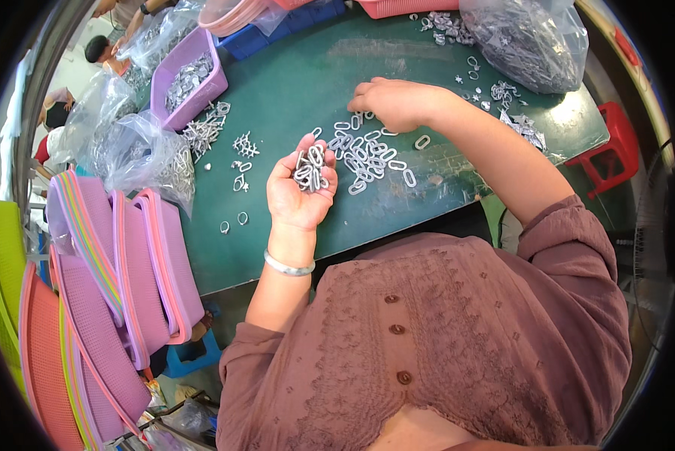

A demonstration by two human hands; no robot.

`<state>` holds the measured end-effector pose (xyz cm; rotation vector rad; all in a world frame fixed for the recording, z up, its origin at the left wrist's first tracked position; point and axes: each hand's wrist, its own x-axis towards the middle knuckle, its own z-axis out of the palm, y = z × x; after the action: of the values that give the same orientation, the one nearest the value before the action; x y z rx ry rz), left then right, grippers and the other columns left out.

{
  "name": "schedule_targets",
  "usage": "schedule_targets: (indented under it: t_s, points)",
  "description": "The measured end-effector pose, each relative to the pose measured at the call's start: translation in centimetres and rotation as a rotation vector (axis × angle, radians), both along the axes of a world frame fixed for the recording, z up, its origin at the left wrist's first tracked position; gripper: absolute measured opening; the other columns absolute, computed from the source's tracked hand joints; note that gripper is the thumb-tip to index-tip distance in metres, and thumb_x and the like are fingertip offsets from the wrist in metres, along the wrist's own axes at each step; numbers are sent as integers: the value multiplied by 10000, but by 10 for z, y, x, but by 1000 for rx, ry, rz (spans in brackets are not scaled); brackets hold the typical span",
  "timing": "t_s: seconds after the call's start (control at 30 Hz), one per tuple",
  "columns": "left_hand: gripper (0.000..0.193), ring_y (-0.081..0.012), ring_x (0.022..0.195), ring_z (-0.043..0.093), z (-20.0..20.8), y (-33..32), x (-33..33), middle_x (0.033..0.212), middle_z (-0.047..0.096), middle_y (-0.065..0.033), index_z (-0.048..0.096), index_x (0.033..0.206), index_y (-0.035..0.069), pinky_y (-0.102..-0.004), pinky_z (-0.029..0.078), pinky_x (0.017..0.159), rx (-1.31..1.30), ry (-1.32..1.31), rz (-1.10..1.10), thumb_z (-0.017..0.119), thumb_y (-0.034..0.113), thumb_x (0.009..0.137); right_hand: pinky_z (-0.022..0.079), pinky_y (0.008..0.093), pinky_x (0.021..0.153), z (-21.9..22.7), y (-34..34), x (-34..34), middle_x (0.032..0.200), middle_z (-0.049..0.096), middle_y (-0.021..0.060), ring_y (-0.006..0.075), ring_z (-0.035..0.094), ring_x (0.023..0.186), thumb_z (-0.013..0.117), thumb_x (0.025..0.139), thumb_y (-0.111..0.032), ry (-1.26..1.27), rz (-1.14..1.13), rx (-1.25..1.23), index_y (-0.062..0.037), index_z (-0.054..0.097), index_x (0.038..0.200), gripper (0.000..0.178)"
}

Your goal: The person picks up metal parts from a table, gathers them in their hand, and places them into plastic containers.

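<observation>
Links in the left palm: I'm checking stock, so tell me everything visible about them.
The oval links lie in a pile cupped in the upturned left hand. They look like grey metal, each a long ring with an open middle. They overlap at mixed angles, touching the hand; I cannot count them.

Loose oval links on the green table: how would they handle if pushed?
The oval links are probably stiff: they keep similar loop shapes even when heaped. Pushed, they'd likely slide rather than roll, since most lie flat on the green table. Several overlap, so nudging one may drag its neighbours.
</observation>
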<state>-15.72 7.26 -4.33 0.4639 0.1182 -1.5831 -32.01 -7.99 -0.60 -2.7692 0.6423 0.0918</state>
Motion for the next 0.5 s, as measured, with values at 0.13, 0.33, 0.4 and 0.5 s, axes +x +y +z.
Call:
schedule_targets:
  t_s: [0.13,0.33,0.4,0.5]
  points:
    - [282,-311,862,543,-3,2,2,978,566,-158,536,1055,15,-352,506,643,-36,-15,3,433,132,820,416,354,853,-6,10,6,1066,487,150,311,459,1006,632,686,-120,8,55,42,-14,534,1092,431]
    - [335,-348,921,522,-3,7,3,1046,533,-205,503,1068,-9,-397,494,731,-44,-76,39,397,242,872,444,367,804,-2,51,5,1024,476,133,302,464,973,753,573,-336,-30,54,-36,3,529,1042,620]
    - [346,-352,938,515,-2,9,3,1054,531,-207,504,1066,-13,-407,488,747,-48,-69,46,399,256,876,448,376,794,-10,55,8,1009,470,122,298,464,968,753,575,-312,-83,11,-59,-12,526,1043,601]
    - [363,-358,956,506,-2,11,4,1060,528,-213,503,1066,-21,-421,475,774,-27,-73,66,403,272,877,447,383,791,-14,53,12,998,475,125,302,472,962,731,610,-252,-88,-29,-46,-42,546,1036,510]
